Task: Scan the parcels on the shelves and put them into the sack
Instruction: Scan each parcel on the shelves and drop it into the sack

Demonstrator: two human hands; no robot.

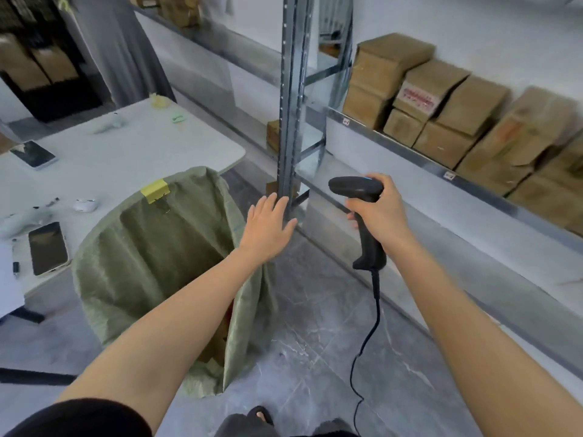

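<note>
The step in hand is judged to be the gap between two parcels: nothing is being carried, and a fresh parcel has yet to be fetched. The left grip is held flat with its fingers straight and spread, and nothing is held in it. It is seen above the near rim of the green sack, in front of the foot of the shelf upright; whether the post is touched cannot be told. The right grip is wrapped round the handle of the black scanner, whose head is pointed left, towards the other grip, and whose cable hangs to the floor.

The brown parcels are stacked on the shelf to the right, well apart from the left grip and above and beyond the right one. The sack stands open beside the bench; something brown shows low inside it, partly hidden by the forearm.

For the next move, a reach across to the shelf by the free grip is probably called for, with the parcel's label then turned towards the scanner head.
</note>
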